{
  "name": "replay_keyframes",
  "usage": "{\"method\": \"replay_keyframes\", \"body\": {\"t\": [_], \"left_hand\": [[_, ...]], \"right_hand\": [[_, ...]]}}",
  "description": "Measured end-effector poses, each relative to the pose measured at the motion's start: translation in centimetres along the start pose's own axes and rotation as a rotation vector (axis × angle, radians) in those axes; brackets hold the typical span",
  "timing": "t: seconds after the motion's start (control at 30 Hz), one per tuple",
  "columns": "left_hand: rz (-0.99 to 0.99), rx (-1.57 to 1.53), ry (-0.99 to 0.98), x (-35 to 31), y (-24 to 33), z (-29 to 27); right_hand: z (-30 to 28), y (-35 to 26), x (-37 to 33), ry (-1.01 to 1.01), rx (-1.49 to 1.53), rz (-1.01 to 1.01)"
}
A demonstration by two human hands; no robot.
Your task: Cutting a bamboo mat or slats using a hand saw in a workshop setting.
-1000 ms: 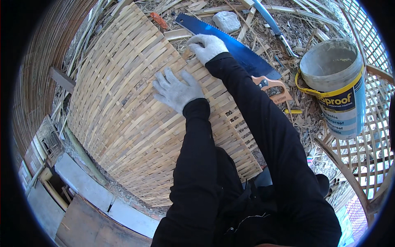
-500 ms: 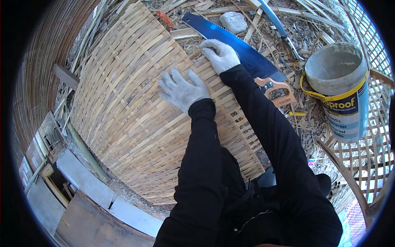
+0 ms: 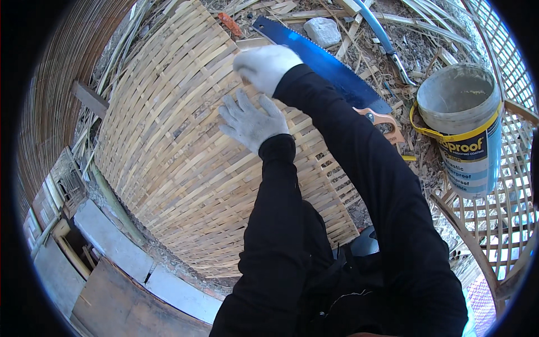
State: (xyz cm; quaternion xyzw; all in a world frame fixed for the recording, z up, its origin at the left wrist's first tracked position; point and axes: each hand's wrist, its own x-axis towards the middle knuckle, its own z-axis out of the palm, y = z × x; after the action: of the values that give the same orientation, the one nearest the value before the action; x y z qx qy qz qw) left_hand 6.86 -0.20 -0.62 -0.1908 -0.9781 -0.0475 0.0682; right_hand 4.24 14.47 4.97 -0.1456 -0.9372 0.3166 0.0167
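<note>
A large woven bamboo mat (image 3: 168, 135) spreads across the ground before me, its loose strip ends showing on the right side. My left hand (image 3: 254, 120), in a pale knitted glove, lies flat on the weave with its fingers spread. Just beyond it, my right hand (image 3: 267, 67), gloved alike, is over the mat's right edge. It is smeared by motion, and its fingers look curled, though whether they hold a strip cannot be made out. Beside the right arm lies a handsaw with a blue blade (image 3: 323, 63) and a light brown handle (image 3: 386, 124), partly covered by the sleeve.
A bucket with a yellow handle (image 3: 457, 123) stands at the right, near an openwork bamboo basket (image 3: 505, 208). A grey stone (image 3: 322, 32), a blue curved tool (image 3: 377, 28) and scattered bamboo scraps lie at the far side. Flat boards (image 3: 120, 292) are at the lower left.
My right hand has moved left along the mat's far right edge, nearer to my left hand's fingertips. The left hand stays flat in almost the same place.
</note>
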Motion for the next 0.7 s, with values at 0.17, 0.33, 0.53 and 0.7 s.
{"method": "replay_keyframes", "body": {"t": [0.17,0.33,0.53,0.7], "left_hand": [[-0.002,0.012,0.046,0.2,-0.2,0.2],[0.001,-0.031,0.038,0.3,0.6,-0.4],[-0.008,-0.041,0.022,0.2,0.0,-0.1],[-0.002,-0.069,0.012,0.1,0.0,0.1]], "right_hand": [[-1.2,3.3,-4.9,0.502,0.802,0.289],[-1.7,11.3,-16.5,0.921,1.557,0.283],[-0.2,6.7,-28.6,0.643,0.383,0.725],[0.8,5.9,-32.8,0.282,-0.271,0.405]]}}
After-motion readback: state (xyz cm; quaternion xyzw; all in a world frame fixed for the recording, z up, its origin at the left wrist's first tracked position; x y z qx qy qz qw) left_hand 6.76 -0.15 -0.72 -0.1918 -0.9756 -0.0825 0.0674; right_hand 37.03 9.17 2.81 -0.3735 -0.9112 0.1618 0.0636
